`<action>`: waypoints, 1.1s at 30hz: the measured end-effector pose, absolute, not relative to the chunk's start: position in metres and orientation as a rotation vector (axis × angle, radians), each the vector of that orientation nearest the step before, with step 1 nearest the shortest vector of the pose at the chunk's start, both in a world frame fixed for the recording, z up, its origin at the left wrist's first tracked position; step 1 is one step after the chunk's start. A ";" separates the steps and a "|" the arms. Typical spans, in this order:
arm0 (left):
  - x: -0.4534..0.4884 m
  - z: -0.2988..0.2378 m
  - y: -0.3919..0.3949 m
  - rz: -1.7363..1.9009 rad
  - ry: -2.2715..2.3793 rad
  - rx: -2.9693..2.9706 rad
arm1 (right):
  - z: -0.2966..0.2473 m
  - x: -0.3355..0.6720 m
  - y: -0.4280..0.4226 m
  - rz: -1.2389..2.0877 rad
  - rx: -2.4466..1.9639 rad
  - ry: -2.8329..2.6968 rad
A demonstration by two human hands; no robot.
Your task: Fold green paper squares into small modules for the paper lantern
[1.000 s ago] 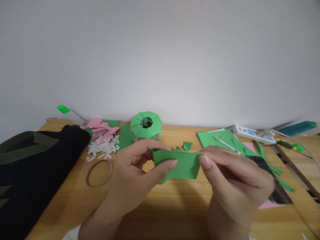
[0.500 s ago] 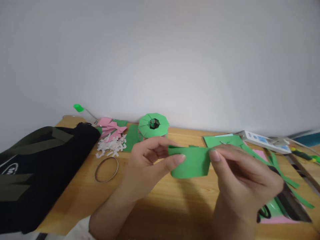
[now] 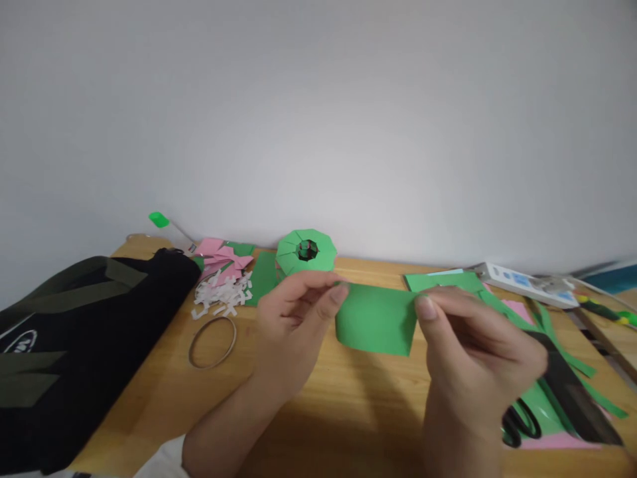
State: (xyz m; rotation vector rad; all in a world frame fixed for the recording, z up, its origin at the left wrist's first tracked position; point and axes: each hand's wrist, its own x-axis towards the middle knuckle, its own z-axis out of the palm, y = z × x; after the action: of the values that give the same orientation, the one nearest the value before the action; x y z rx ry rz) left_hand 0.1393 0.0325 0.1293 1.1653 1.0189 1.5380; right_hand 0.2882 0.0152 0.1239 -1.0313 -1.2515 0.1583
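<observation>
Between my hands, above the table, is a small rectangular piece of green paper [image 3: 377,320], bowed slightly and facing me. My left hand [image 3: 298,322] pinches its upper left corner between thumb and fingers. At the upper right corner, my right hand [image 3: 475,352] pinches the same paper. Just behind my left hand stands a round green paper craft [image 3: 318,253] with folded panels and a dark hole in the middle of its top. Its lower part is hidden by my hand.
To the left lie a black bag [image 3: 99,345], a thin ring [image 3: 191,346], white paper scraps [image 3: 223,297] and pink paper pieces [image 3: 219,251]. On the right are green sheets [image 3: 442,281], a white power strip [image 3: 527,284], green strips [image 3: 604,400] and black scissor handles [image 3: 527,418]. A wall rises behind.
My left thumb has moved from the paper's face up to its upper left corner. The paper, folded or curled over at the left before, is now opened out flatter.
</observation>
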 end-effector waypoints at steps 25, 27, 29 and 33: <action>0.121 0.132 0.051 1.404 1.065 1.274 | 0.135 0.322 0.018 0.701 -1.035 -1.661; 0.120 0.129 0.050 1.424 1.071 1.318 | 0.136 0.323 0.017 0.679 -1.032 -1.665; 0.119 0.126 0.048 1.440 1.068 1.371 | 0.137 0.324 0.017 0.673 -1.028 -1.676; 0.116 0.125 0.046 1.390 1.080 1.559 | 0.143 0.329 0.018 0.703 -1.067 -1.832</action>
State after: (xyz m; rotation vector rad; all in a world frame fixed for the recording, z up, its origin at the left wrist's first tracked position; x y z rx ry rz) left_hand 0.1164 0.0456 0.1253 1.5595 1.0797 1.3903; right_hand 0.3292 0.0179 0.1430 -1.0674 -1.8318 0.7028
